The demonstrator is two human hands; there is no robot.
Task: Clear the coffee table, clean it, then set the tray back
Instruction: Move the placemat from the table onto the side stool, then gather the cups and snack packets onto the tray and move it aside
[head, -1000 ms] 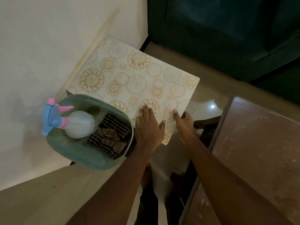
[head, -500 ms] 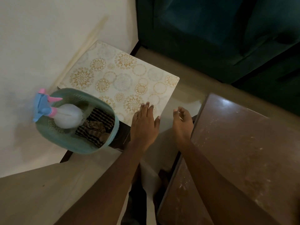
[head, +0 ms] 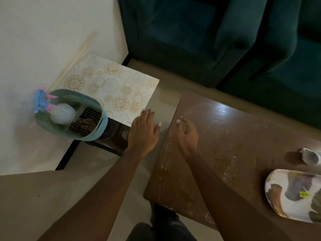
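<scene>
Since both hands are empty and hang between the two surfaces, the risks lie in what gets picked up next:

Left hand (head: 142, 132): flat, palm down, fingers straight and close together, thumb out to the right; fingertips at the near edge of the patterned mat — whether they touch it, can't tell.
Right hand (head: 188, 134): loosely curled, fingers bent in, holding nothing; over the left corner of the brown wooden coffee table (head: 225, 153).
Risk 1: the cream placemat with gold circle pattern (head: 112, 89) overhangs the dark stool (head: 112, 138) beneath it; a nudge from the left hand could tip or slide it off, I'd judge.
Risk 2: the teal plastic mesh basket (head: 97, 131) sits at the stool's left edge, w/ a white spray bottle with blue-and-pink trigger (head: 59, 112) and a striped dark cloth (head: 86, 121) inside; a hasty one-handed grab at the bottle could drag the basket over.
Risk 3: the oval printed tray (head: 293, 193) and the white cup on its side (head: 311, 156) lie at the table's right end — not cleared; spraying now would likely wet them, and the cup may roll.
Surface: tabletop streaked w/ pale dusty smears, a glare spot far-centre.
Room: dim; dark green upholstered sofa (head: 208, 35) along the far side, white wall (head: 43, 40) at left, beige floor (head: 34, 197).
</scene>
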